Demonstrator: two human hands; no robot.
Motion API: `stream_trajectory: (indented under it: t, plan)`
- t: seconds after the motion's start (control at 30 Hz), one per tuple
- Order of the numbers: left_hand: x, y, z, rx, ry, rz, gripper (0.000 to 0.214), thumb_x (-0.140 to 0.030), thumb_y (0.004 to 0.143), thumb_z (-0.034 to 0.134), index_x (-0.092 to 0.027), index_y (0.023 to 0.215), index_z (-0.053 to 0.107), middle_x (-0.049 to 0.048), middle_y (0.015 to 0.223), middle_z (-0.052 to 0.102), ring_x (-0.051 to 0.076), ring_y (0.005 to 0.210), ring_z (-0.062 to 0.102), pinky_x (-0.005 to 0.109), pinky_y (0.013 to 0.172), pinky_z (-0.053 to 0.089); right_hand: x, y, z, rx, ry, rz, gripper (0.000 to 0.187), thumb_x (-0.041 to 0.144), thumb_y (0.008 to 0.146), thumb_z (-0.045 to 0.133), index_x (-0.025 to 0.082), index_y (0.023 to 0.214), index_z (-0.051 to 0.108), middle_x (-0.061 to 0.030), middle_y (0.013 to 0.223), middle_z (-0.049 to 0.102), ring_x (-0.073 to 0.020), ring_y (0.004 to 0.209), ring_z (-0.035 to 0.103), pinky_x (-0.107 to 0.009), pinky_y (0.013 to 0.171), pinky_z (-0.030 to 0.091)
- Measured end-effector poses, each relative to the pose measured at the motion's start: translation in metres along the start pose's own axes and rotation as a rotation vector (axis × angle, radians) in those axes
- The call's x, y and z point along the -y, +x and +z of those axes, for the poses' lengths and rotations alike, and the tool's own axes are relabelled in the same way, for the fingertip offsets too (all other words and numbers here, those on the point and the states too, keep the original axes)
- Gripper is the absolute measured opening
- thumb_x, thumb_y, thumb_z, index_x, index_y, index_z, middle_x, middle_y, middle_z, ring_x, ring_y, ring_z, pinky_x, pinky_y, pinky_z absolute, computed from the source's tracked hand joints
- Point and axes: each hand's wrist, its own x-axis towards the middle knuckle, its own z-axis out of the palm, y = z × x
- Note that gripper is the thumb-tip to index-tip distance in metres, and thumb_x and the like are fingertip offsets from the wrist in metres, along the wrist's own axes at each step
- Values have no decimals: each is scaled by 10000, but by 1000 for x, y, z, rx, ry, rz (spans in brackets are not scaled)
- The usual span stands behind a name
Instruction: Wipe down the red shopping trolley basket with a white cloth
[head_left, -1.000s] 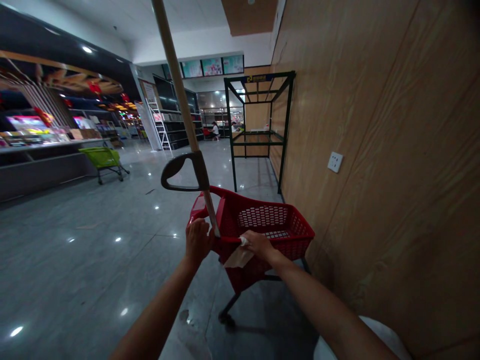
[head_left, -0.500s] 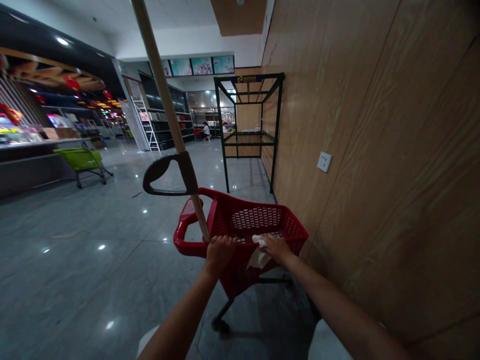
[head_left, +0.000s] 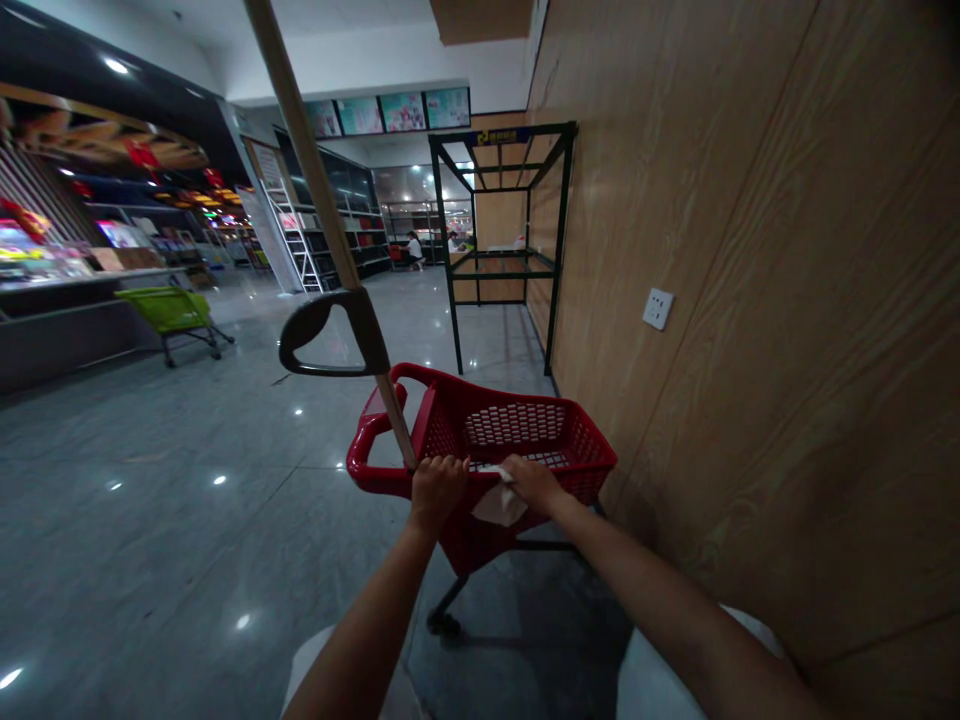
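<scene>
The left hand has closed in beside the right hand, its fingers curled over the rim of a red shopping cart, next to a wooden pole. The right hand's fingers, pressed together, hold a white cloth against the rim (a wood-panelled wall crowds the right; open floor lies left). Farther off stands a green cart.

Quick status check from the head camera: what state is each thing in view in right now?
Left hand: closed on the cart's rim
Right hand: pressing the cloth to the rim
White cloth: bunched, hanging below the hand
Red shopping cart: upright on wheels
Wooden pole: tilted, black loop grip fitted
Green shopping cart: upright, standing apart
</scene>
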Motion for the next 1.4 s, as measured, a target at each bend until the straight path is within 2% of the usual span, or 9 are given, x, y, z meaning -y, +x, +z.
stream_trajectory:
  t: [0.1, 0.2, 0.3, 0.47, 0.57, 0.63, 0.93, 1.3, 1.4]
  plan:
    - [3, -1, -2, -7, -12, 2, 433, -282, 957, 323, -155, 717, 661, 95, 704, 672, 200, 720, 610, 348, 723, 359, -43, -22, -3, 7, -84, 59, 240, 262, 932, 468, 227, 1133, 596, -62, 1095, 608, -190, 1021, 561, -282, 874, 387]
    - [1, -3, 0, -41, -8, -22, 440, -268, 953, 314, -156, 711, 664, 96, 693, 671, 209, 719, 609, 359, 734, 366, -55, -34, -5, -1, -111, 99, 248, 279, 929, 490, 206, 1142, 593, -80, 1105, 601, -200, 1064, 540, -292, 911, 376]
    - [-3, -5, 2, -86, 10, -70, 442, -253, 949, 306, -152, 709, 663, 97, 701, 677, 219, 736, 614, 369, 755, 372, -27, -27, -3, -3, -65, 77, 276, 304, 924, 508, 211, 1176, 572, -79, 1144, 584, -197, 1051, 553, -279, 878, 404]
    - [-4, -11, 0, -64, 18, -34, 435, -248, 946, 307, -154, 732, 674, 106, 708, 675, 227, 763, 620, 372, 752, 373, 52, 5, 4, -65, 68, -33, 273, 300, 937, 491, 212, 1186, 559, -66, 1136, 590, -181, 1014, 577, -255, 847, 426]
    - [-3, -12, -3, -43, 15, 2, 430, -250, 945, 308, -160, 747, 679, 110, 713, 677, 229, 768, 625, 372, 744, 370, 68, 10, 5, -55, 69, -25, 249, 285, 957, 441, 217, 1154, 576, -61, 1099, 602, -166, 955, 595, -247, 811, 436]
    - [-1, -13, -5, -40, 15, 2, 430, -262, 944, 314, -157, 743, 679, 112, 724, 683, 229, 768, 627, 370, 739, 370, 55, 0, 4, -36, 35, -14, 253, 276, 957, 433, 231, 1161, 577, -53, 1111, 601, -164, 956, 595, -251, 812, 436]
    - [3, -17, -9, -41, 46, 20, 478, -270, 941, 280, -154, 730, 694, 125, 730, 700, 235, 742, 644, 378, 744, 389, -65, -90, -6, -40, -207, 135, 285, 236, 940, 448, 223, 1187, 590, -78, 1143, 604, -199, 1086, 542, -360, 1031, 307]
    - [-8, -27, -17, -31, 23, -43, 473, -280, 934, 301, -134, 734, 704, 151, 780, 697, 265, 799, 621, 400, 749, 386, -45, -123, -1, -140, -248, 251, 328, 291, 943, 452, 242, 1239, 582, -96, 1079, 609, -213, 1016, 548, -299, 893, 383]
    - [-26, -35, -12, -46, 3, -31, 415, -265, 932, 317, -165, 787, 693, 124, 835, 688, 267, 857, 588, 429, 811, 368, -36, -125, 0, -155, -279, 301, 315, 292, 938, 464, 248, 1218, 602, -99, 1064, 615, -215, 994, 558, -300, 871, 392]
